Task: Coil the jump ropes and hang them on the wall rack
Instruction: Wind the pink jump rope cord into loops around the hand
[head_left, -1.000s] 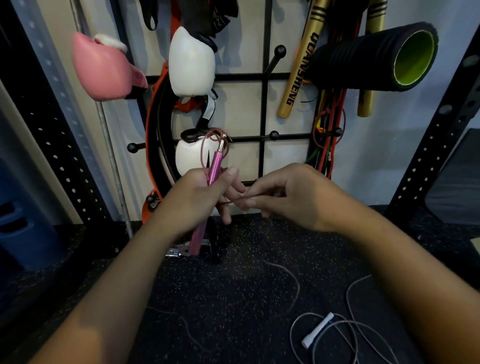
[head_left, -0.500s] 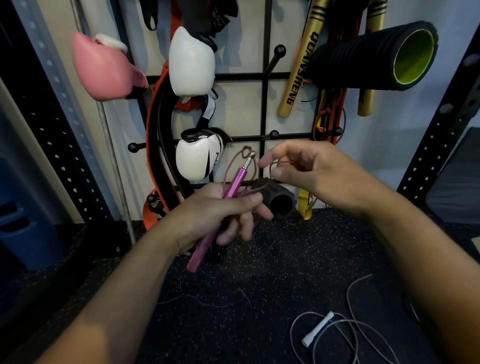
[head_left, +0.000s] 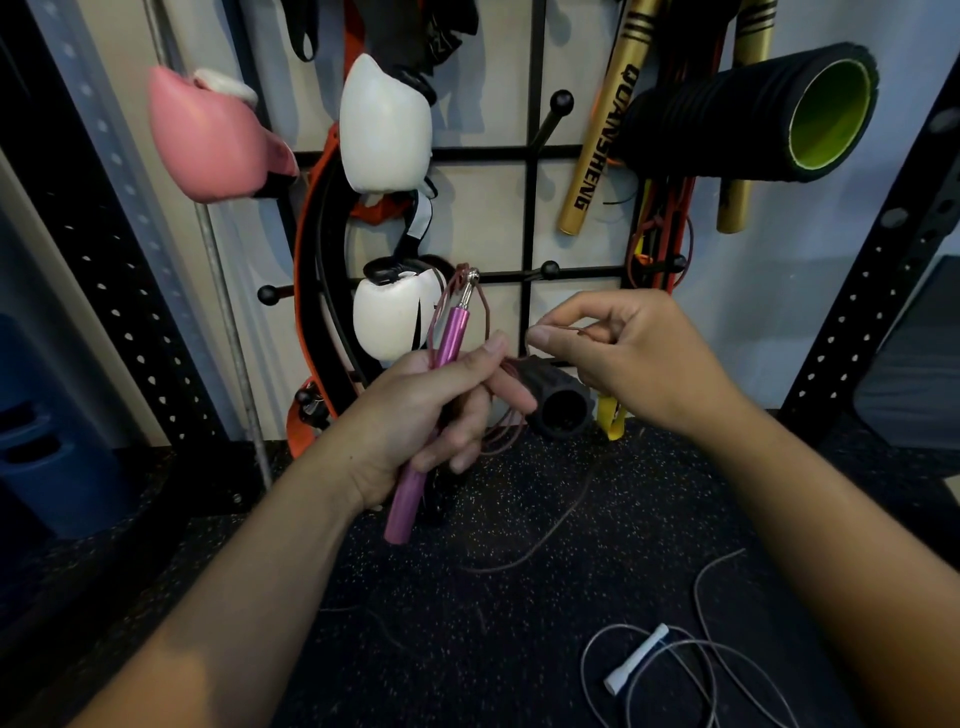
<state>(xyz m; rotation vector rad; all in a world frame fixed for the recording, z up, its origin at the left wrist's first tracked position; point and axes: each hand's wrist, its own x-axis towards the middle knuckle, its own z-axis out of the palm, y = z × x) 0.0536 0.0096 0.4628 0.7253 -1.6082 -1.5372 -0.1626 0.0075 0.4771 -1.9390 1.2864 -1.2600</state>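
- Head view: left hand (head_left: 421, 421) is wrapped around the pink handle (head_left: 431, 395) of the pink jump rope, fingers curled, thumb pressed along the shaft. The handle is tilted, its metal swivel end up near the lower white glove (head_left: 389, 317) and its butt end pointing down toward the floor.
- Thin reddish-brown cord (head_left: 540, 535) loops off the swivel, passes through the left hand's fingers, and several turns hang bunched just below that hand.
- Right hand (head_left: 623, 358) pinches 1 strand of that cord between thumb and index finger; the other fingers are curled in. It sits just right of the left hand, not touching it.
- The loose tail of the cord trails down onto the black speckled floor mat (head_left: 519, 649) in front of the wall.
- 2nd rope: white jump rope (head_left: 636, 665) lies untouched on the mat at lower right, its pale cord in loose loops around its handle.
- Wall rack (head_left: 530, 208), a black grid with ball-tipped pegs, is directly behind the hands.
- On or by the rack: pink glove (head_left: 208, 135), upper white glove (head_left: 384, 124), gold stick (head_left: 597, 150) marked QUANSHENG, black foam roller (head_left: 748, 114) with green core.
- A small black roller (head_left: 561, 400) sits at the wall base, partly behind the hands.
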